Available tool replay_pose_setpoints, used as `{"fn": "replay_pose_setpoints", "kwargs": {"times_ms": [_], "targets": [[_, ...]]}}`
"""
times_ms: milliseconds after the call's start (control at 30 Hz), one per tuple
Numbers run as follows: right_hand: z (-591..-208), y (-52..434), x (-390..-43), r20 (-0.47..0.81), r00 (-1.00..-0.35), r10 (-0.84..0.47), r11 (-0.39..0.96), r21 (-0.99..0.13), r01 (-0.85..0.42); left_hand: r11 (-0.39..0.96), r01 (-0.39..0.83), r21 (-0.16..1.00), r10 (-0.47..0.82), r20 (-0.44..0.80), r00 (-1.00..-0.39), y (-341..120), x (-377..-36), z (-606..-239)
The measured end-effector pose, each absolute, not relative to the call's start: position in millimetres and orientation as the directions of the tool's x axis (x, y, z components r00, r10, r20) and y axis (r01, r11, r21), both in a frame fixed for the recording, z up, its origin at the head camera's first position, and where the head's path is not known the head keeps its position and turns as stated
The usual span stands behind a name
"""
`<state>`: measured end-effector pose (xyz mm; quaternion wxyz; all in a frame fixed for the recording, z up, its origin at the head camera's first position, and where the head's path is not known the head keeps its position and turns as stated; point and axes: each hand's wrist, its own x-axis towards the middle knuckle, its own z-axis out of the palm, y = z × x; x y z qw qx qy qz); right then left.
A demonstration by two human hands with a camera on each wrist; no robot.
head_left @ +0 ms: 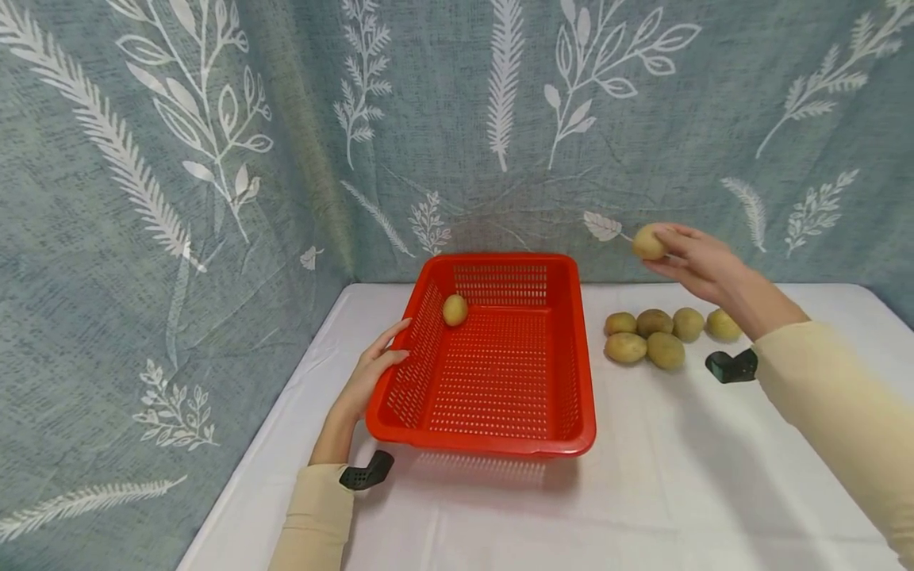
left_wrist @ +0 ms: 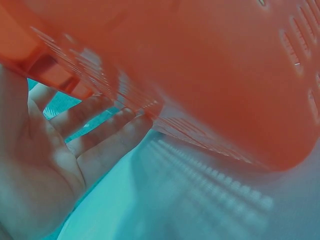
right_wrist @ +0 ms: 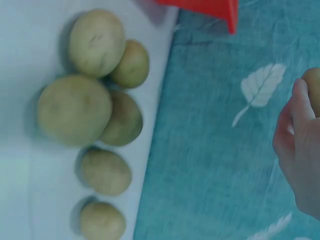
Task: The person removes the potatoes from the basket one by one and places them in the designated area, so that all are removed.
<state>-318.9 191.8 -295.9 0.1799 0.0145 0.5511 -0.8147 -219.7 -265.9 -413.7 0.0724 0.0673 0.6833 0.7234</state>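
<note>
My right hand [head_left: 689,258] pinches a potato [head_left: 648,242] between its thumb and fingers, raised above the table's back right part. The right wrist view shows that hand [right_wrist: 302,150] at the right edge, with the held potato [right_wrist: 314,90] partly cut off. My left hand [head_left: 371,373] rests against the left side of a red plastic basket [head_left: 493,446]. In the left wrist view its fingers [left_wrist: 112,150] reach out fairly straight to the slotted wall. One potato [head_left: 455,310] lies inside the basket near the back left corner.
Several potatoes [head_left: 666,350] sit in two rows right of the basket, below the raised right hand. A white cloth [head_left: 643,492] covers the table. Blue-green curtains [head_left: 457,119] with white leaf patterns hang behind and to the left.
</note>
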Motion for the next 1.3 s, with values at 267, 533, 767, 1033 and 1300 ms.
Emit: {"fn": "replay_pose_setpoints", "kwargs": {"times_ms": [267, 533, 767, 1033, 1300], "targets": [[-311, 226, -313, -0.28, -0.92, -0.274, -0.313, -0.878, 0.361, -0.049, -0.016, 0.999, 0.192, -0.007, -0.981, -266, -221, -414], [-329, 251, -306, -0.325, -0.907, -0.269, -0.427, -0.804, 0.414, -0.053, -0.017, 0.998, 0.182, -0.007, -0.983, -265, -219, -413], [-353, 271, -294, -0.354, -0.892, -0.281, -0.361, -0.822, 0.44, -0.05, -0.025, 0.998, 0.189, -0.015, -0.982, -264, -219, -413], [-380, 282, -285, -0.355, -0.889, -0.288, -0.265, -0.863, 0.43, -0.05, -0.027, 0.998, 0.186, -0.017, -0.982, -266, -217, -412], [-397, 289, -281, -0.404, -0.873, -0.274, -0.059, -0.899, 0.435, -0.059, -0.028, 0.998, 0.193, -0.016, -0.981, -264, -218, -412]]}}
